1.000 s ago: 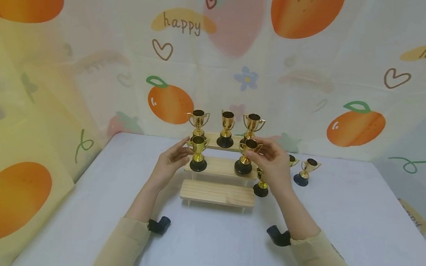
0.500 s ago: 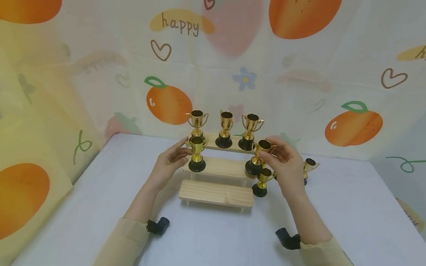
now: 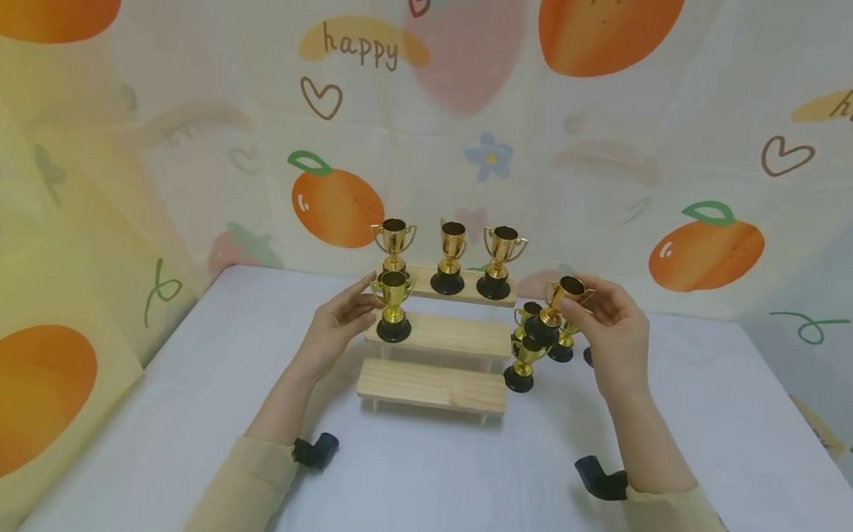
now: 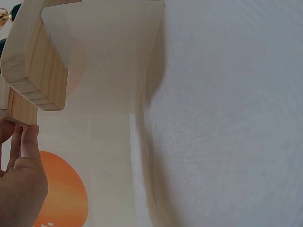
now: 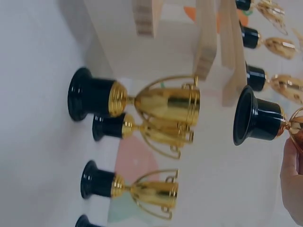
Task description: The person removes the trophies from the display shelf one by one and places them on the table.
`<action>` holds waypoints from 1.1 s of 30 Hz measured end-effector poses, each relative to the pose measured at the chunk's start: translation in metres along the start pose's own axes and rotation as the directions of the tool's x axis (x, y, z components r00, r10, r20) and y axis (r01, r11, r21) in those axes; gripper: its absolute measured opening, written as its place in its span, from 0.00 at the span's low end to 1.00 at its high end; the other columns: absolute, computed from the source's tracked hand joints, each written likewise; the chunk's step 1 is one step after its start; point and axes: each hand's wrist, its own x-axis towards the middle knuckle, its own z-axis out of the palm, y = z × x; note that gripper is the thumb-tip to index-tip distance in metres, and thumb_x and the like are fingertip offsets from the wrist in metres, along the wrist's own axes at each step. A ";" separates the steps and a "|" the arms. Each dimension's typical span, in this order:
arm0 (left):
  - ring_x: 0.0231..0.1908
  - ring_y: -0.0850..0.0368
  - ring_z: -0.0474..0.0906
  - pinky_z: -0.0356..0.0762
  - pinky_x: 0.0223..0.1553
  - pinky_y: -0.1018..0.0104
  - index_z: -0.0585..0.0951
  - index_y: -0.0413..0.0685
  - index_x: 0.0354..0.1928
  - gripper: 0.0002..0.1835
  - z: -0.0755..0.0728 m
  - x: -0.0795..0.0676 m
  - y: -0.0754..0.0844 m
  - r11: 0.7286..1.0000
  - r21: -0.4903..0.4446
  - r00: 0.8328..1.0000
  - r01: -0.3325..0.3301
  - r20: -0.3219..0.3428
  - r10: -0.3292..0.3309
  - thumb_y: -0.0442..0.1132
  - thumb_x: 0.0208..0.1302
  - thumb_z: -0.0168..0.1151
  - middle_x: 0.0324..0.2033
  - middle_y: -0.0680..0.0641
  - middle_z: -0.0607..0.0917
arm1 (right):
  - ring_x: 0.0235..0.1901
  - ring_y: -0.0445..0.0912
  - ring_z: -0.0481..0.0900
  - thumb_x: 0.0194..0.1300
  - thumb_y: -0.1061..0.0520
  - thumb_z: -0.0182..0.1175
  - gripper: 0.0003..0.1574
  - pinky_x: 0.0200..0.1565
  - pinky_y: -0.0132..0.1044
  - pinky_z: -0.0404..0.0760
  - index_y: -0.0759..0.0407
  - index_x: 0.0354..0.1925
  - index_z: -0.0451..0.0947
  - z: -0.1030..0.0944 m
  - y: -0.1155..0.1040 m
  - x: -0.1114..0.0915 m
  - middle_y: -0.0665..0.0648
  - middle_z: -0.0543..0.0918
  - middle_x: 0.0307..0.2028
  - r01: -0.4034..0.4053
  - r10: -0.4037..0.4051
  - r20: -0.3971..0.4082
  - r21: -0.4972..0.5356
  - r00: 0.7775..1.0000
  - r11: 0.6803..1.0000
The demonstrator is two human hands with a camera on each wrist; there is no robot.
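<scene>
The right hand (image 3: 615,331) held a small, glossy gold, two-handled trophy with a flared round black base (image 3: 554,309). Its thumb and fingers were clamped on the cup section. The held trophy was positioned off the white cloth-covered table (image 3: 447,485), to the right of the pale wooden middle shelf (image 3: 459,332). Its long axis was steep but tilted: the open mouth pointed up and to the right, and the base pointed down and to the left. In the right wrist view, part of the base underside was visible.

The left hand (image 3: 339,322) was well apart from the right, with its fingers extended and fingertips touching the left end of the middle shelf. Just beside them, an upright gold trophy with a black base (image 3: 394,301) stood on that shelf.

Three further gold trophies (image 3: 451,255) stood upright in a row on the top shelf (image 3: 424,281). On the table, below the held trophy, stood an upright group of trophies (image 5: 156,101).
</scene>
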 end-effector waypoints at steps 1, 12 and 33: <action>0.61 0.37 0.76 0.77 0.52 0.80 0.64 0.62 0.74 0.34 0.000 0.000 0.000 1.000 -0.001 1.000 -0.002 0.001 0.002 0.28 0.70 0.56 0.55 0.34 0.79 | 0.42 0.35 0.81 0.62 0.57 0.68 0.24 0.45 0.19 0.81 0.55 0.56 0.78 -0.003 0.000 0.001 0.42 0.83 0.40 0.001 -0.001 -0.003 0.014 1.000 1.000; 0.62 0.41 0.76 0.77 0.53 0.80 0.63 0.65 0.74 0.35 0.000 -0.001 -0.001 1.000 -0.002 1.000 0.016 0.000 -0.016 0.29 0.69 0.57 0.56 0.39 0.80 | 0.40 0.33 0.82 0.60 0.60 0.69 0.24 0.41 0.18 0.81 0.53 0.56 0.80 -0.025 0.011 0.005 0.40 0.85 0.39 -0.024 0.026 -0.033 0.045 0.999 0.999; 0.63 0.41 0.75 0.76 0.53 0.80 0.63 0.67 0.74 0.35 0.000 0.000 0.000 1.000 -0.002 1.000 0.017 0.004 -0.017 0.30 0.70 0.56 0.59 0.35 0.79 | 0.39 0.31 0.81 0.60 0.61 0.69 0.25 0.41 0.16 0.80 0.55 0.56 0.79 -0.041 0.034 0.005 0.38 0.84 0.38 -0.091 0.093 -0.045 0.050 0.995 0.995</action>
